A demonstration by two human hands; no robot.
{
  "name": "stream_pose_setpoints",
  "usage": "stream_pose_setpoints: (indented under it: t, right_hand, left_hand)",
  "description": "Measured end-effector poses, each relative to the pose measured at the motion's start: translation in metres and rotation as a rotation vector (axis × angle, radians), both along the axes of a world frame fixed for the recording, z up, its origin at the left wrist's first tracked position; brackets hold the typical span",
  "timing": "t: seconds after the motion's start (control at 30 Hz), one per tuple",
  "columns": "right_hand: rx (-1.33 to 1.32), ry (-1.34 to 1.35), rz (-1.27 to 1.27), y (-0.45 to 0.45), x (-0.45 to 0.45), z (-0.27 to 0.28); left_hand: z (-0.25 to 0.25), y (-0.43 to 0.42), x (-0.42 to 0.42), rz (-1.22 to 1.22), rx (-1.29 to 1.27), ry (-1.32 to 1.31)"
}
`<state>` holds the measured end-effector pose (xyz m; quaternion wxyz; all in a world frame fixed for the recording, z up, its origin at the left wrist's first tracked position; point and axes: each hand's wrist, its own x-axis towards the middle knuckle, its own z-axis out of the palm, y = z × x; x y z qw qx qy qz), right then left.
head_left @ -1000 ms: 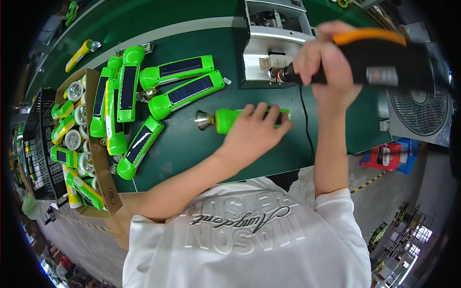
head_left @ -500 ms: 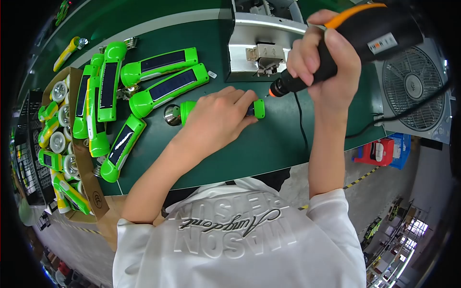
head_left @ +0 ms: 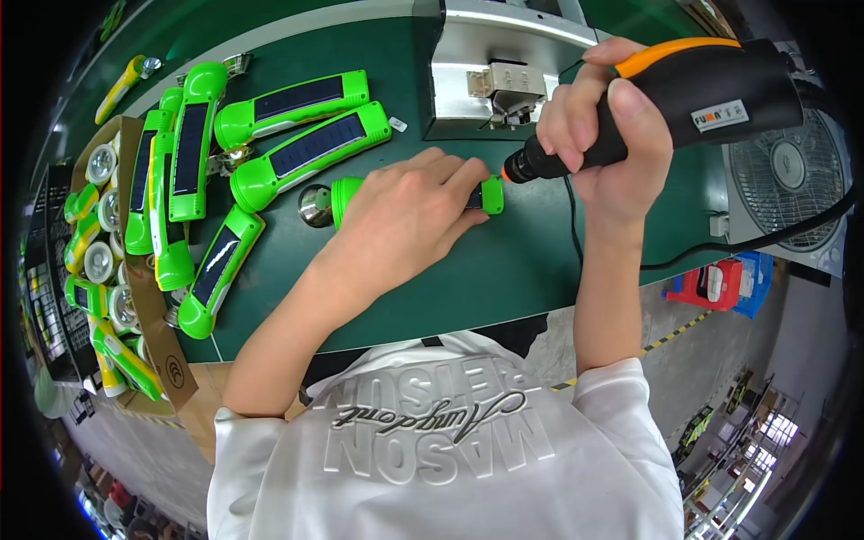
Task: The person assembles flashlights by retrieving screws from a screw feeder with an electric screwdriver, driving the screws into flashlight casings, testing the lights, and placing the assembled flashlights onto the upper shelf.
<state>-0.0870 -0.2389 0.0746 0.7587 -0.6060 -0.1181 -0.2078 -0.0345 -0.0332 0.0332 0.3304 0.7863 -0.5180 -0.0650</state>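
My left hand (head_left: 409,207) is closed over a green flashlight (head_left: 491,195) and holds it down on the table. The flashlight's middle is hidden under my fingers; its green end sticks out to the right. A shiny reflector cup (head_left: 315,206) lies at its head end. My right hand (head_left: 621,135) grips a black and orange electric screwdriver (head_left: 684,90), held nearly level. Its orange-ringed tip (head_left: 509,171) is at the upper right corner of the flashlight's end; the bit itself is hard to make out.
Several green flashlights with solar panels (head_left: 310,144) lie to the left. Beyond them stands a cardboard box (head_left: 171,360) of flashlights. A metal fixture (head_left: 508,90) stands at the back. A fan (head_left: 787,166) is on the right, and a black cord (head_left: 720,255) runs across the table edge.
The screwdriver tip has moved left and down onto the flashlight's end, from a small gap away. My left hand keeps its hold, and the view has shifted slightly.
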Motion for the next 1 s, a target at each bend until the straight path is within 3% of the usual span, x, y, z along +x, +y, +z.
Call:
stream_pose_setpoints:
  t: [0.13, 0.27, 1.0]
  right_hand:
    - [-0.058, 0.094, -0.073, 0.009, -0.004, -0.005]
    - [0.182, -0.081, 0.028, 0.017, -0.003, -0.013]
    - [0.012, -0.113, -0.009, 0.023, -0.014, -0.014]
  left_hand:
    - [-0.001, 0.0, 0.001, -0.004, 0.005, -0.005]
    - [0.003, -0.001, 0.001, 0.034, 0.1, 0.071]
    - [0.004, 0.001, 0.002, 0.037, 0.062, 0.106]
